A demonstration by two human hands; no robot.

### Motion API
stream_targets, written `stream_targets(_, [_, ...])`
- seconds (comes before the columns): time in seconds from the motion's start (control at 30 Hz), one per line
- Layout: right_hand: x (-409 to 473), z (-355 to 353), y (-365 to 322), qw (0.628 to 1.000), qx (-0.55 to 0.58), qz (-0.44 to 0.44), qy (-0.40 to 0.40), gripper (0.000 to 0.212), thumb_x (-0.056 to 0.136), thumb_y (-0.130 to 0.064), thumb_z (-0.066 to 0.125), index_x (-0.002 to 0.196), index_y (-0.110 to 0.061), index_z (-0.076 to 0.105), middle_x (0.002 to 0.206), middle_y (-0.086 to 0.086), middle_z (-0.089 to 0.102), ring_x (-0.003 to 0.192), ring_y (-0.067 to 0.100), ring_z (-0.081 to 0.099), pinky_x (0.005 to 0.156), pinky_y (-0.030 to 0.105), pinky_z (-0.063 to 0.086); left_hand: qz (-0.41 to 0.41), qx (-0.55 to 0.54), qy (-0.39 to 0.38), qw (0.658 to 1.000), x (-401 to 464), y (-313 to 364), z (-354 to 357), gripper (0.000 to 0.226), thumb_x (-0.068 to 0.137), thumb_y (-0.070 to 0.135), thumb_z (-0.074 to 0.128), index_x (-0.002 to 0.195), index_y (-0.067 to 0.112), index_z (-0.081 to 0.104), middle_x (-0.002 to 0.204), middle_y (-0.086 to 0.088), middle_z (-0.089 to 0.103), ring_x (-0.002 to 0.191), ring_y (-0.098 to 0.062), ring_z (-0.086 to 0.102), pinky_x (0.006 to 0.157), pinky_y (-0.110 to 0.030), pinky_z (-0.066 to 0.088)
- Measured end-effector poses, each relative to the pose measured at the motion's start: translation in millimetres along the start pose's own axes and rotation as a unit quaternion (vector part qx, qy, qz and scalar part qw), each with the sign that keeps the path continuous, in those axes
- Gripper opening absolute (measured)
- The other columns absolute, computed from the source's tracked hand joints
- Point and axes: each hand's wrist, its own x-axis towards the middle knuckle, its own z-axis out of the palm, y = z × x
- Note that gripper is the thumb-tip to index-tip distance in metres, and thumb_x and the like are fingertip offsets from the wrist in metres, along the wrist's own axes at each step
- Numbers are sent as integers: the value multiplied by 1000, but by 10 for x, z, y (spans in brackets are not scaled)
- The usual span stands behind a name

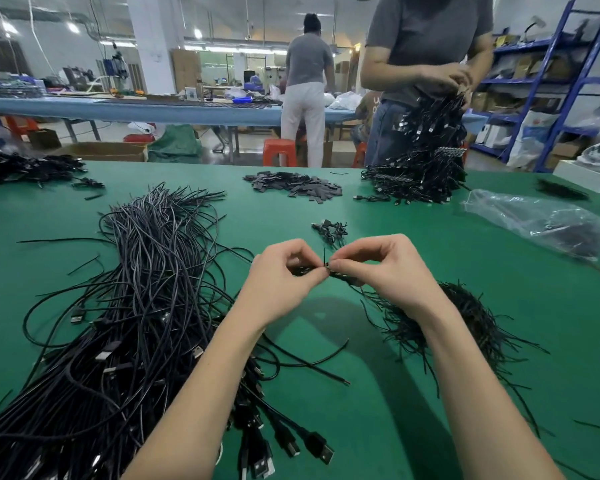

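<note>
Over the middle of the green table [430, 393], my left hand [281, 282] and my right hand [385, 268] meet fingertip to fingertip. Between them they pinch a small coiled black cable [326, 268] with a thin black twist tie around it, one tie end sticking up. A large heap of loose black USB cables [129, 323] lies to the left, plugs toward me. A pile of thin black twist ties [465, 317] lies under my right wrist. A few tied cable bundles [329, 230] sit just beyond my hands.
A pile of small dark flat pieces [295, 185] lies at the far middle. Across the table a person in a grey shirt [430, 46] handles a big stack of bundled cables [420, 174]. A clear plastic bag [541, 220] lies at right.
</note>
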Motion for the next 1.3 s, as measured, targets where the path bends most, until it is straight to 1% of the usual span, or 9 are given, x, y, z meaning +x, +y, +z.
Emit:
stream_targets(0.13, [-23,67,-19,996,-47,-74,17,6,81,-15,85,80,-20,81,81,-7,77,83,8,71,70,23,53,-47,-71,49,995,20,-15,27,15,81,18,80,89,25,69,79,9,76,75,-5,69,73,-18,49])
stream_targets(0.23, [-25,107,-23,993,-87,-76,32,9,81,-13,83,80,-22,81,79,-10,76,79,9,72,73,33,58,0,-13,93,996,22,1,55,13,79,14,80,82,25,74,73,17,73,70,9,65,69,-5,43])
stream_targets(0.43, [-1,195,-108,993,-92,-28,67,5,83,-26,79,78,-24,79,70,-12,75,70,2,71,72,25,59,91,49,154,983,-8,22,74,9,81,12,77,84,21,76,70,19,69,70,4,65,67,-4,44])
stream_targets(0.67, [21,314,-202,985,-89,-29,141,5,83,-23,82,79,-20,80,66,-10,74,65,4,71,71,35,62,160,128,176,963,-18,7,85,5,86,11,71,89,15,72,79,3,72,75,-18,67,74,-39,54])
stream_targets(0.77, [42,362,-213,981,-112,-44,153,7,84,-20,80,77,-21,79,64,-13,72,61,3,69,69,29,60,171,150,189,955,-32,5,113,7,88,11,70,94,14,71,83,1,71,78,-20,64,76,-41,52])
stream_targets(0.9, [70,389,-198,972,-145,-52,178,14,86,-19,76,73,-24,72,61,-17,66,61,-5,63,59,5,45,188,160,200,948,-38,40,158,8,89,9,68,96,13,69,87,1,69,83,-19,62,78,-35,50])
stream_targets(1.07, [35,386,-98,967,-148,-82,188,11,87,-10,72,77,-15,71,65,-13,66,70,-1,63,61,3,42,19,-22,82,996,16,87,153,14,87,13,70,98,21,67,97,3,69,77,-7,65,77,-22,53])
stream_targets(1.2, [13,383,-54,961,-134,-156,186,7,89,-6,71,83,-10,71,76,-5,69,74,0,63,65,4,42,-137,-403,-16,905,80,105,29,10,96,13,62,101,8,69,94,-9,70,78,-14,65,76,-23,57])
stream_targets(1.3, [21,398,-51,964,-112,-166,175,9,89,-6,73,82,-12,71,75,-8,68,71,-1,62,68,4,42,-159,-449,-7,879,92,74,-20,13,94,-1,60,102,8,65,86,-10,71,74,-17,66,73,-24,55])
